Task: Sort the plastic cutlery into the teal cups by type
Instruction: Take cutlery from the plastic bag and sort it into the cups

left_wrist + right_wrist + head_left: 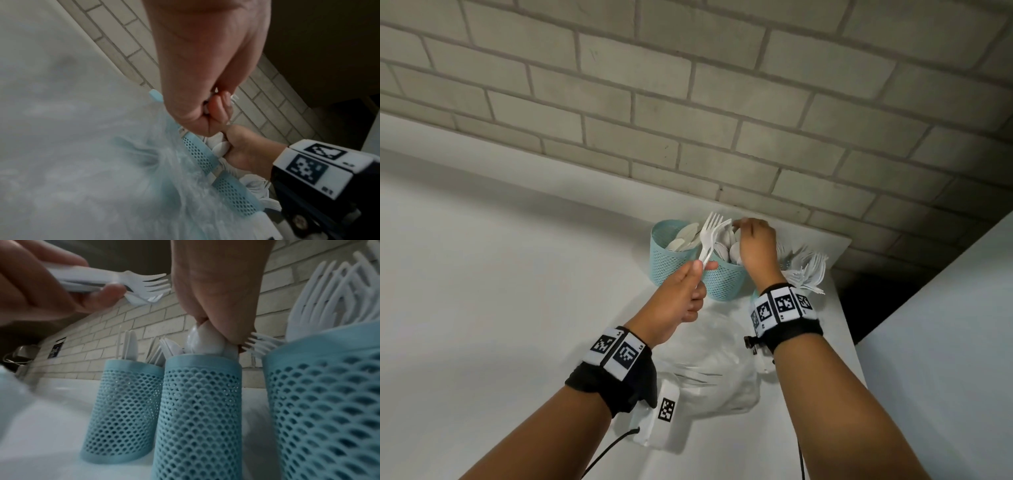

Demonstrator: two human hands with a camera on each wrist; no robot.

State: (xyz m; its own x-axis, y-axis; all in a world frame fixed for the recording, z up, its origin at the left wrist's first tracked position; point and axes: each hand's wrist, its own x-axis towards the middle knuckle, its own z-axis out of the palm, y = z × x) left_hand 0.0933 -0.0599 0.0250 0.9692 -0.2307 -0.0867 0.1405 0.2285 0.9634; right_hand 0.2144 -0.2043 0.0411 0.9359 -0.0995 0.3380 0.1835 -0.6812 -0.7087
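Three teal mesh cups stand by the brick wall. The left cup [674,257] [125,402] holds knives and the middle cup [723,282] [199,410] holds spoons. The right cup [324,402] is full of forks [808,270] and is mostly hidden behind my right wrist in the head view. My left hand [702,269] [205,104] grips a few white forks [711,236] [144,285] by their handles, tines up, in front of the cups. My right hand [739,228] [222,331] reaches down over the middle cup and pinches a white spoon [205,340] by its bowl.
A clear plastic bag [715,370] with some white cutlery lies on the white counter [500,308] just in front of the cups. The brick wall [722,102] runs directly behind them. The counter ends at the right beside a dark gap [876,301].
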